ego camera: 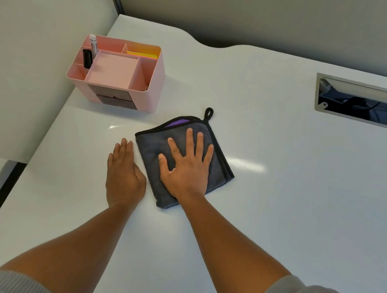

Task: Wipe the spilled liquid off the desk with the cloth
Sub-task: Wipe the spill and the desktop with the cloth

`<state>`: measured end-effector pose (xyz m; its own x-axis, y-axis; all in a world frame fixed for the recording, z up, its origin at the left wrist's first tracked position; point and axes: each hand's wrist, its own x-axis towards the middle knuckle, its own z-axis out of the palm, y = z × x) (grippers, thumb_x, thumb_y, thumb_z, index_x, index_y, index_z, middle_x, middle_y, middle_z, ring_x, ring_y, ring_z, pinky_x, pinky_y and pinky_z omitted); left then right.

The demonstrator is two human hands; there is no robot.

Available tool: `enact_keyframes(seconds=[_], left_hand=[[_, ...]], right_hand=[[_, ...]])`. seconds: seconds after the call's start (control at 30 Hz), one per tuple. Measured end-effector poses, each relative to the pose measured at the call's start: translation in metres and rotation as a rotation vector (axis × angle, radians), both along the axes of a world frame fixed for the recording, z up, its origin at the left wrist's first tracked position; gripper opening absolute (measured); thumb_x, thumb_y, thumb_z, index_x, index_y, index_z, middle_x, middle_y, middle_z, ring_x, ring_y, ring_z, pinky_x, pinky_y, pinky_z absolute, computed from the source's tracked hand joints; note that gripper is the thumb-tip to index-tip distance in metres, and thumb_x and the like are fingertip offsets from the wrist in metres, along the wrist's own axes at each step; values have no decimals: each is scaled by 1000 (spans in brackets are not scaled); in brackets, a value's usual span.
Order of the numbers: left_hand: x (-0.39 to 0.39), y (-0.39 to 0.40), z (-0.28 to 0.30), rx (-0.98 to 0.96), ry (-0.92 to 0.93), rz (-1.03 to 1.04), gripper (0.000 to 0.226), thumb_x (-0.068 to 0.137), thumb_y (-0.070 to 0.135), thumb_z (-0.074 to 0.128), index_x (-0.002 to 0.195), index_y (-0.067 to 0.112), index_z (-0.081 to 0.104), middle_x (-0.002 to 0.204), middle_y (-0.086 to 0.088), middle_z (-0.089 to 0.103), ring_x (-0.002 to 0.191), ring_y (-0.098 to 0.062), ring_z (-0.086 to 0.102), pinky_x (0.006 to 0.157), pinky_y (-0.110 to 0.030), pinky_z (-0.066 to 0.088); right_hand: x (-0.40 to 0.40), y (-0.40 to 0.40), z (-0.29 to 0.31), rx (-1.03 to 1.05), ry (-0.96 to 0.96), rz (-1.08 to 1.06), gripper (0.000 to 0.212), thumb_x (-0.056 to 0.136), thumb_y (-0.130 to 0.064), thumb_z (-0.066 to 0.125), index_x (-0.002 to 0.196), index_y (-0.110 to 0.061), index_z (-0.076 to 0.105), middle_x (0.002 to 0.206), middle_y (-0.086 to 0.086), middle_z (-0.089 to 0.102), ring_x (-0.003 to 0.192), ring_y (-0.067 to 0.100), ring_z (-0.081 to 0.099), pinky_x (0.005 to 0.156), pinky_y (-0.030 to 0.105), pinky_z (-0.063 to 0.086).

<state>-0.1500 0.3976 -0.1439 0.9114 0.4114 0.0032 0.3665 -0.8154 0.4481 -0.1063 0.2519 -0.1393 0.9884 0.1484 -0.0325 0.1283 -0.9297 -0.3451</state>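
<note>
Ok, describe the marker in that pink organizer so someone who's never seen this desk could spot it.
Start at the pink organizer near the white desk's back left corner. In its narrow left compartments stands the marker, white-bodied and leaning against the rear rim. The black object just in front is dark and shorter.

We press our right hand [186,167] flat on the grey cloth [153,151]. Left hand [123,174] rests flat on desk [278,191] just beside it. Pink organiser [150,89] w/ marker [92,45] sits behind.

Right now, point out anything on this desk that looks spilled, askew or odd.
No spill shows on the white desk; only light glints. The folded grey cloth with black trim lies askew under the flat right hand, a purple layer peeking out at its far edge. The left hand rests beside it. The pink plastic organiser stands upright.
</note>
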Motion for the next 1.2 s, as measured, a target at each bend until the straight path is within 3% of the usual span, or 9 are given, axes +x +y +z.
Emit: enact_keyframes(seconds=[0.53, 0.8, 1.0, 1.2], left_hand=[[-5, -3, 1, -20, -28, 3, 56, 97, 5, 32, 153, 11, 31, 162, 0, 24, 151, -14, 13, 124, -34, 9], [-2, -7, 2, -10, -35, 16, 56, 95, 3, 35, 151, 8, 34, 161, -3, 28, 151, -18, 18, 124, -38, 13], [0, -5, 2, 11, 1, 24, 55, 98, 11, 31, 152, 9, 32, 161, -3, 27, 151, -16, 17, 124, -37, 14], [0, -2, 0, 32, 65, 13, 57, 99, 11, 34, 155, 14, 25, 163, 1, 20, 152, -14, 11, 124, -34, 12]], right_hand=[[8, -108, 7, -14, 59, -663, 62, 98, -61, 30, 155, -35, 30, 168, 12, -1, 154, 31, -5, 123, 55, -1], [14, -67, 6, -131, 109, -476, 68, 96, -68, 11, 156, -39, 22, 167, 12, -5, 151, 41, -14, 117, 65, -7], [15, -4, 4, -119, 67, -171, 64, 96, -67, 15, 155, -42, 20, 168, 10, -5, 150, 41, -17, 116, 66, -12], [48, 24, 5, -85, 93, -252, 64, 96, -66, 15, 155, -42, 21, 168, 8, -5, 150, 40, -17, 115, 67, -11]])
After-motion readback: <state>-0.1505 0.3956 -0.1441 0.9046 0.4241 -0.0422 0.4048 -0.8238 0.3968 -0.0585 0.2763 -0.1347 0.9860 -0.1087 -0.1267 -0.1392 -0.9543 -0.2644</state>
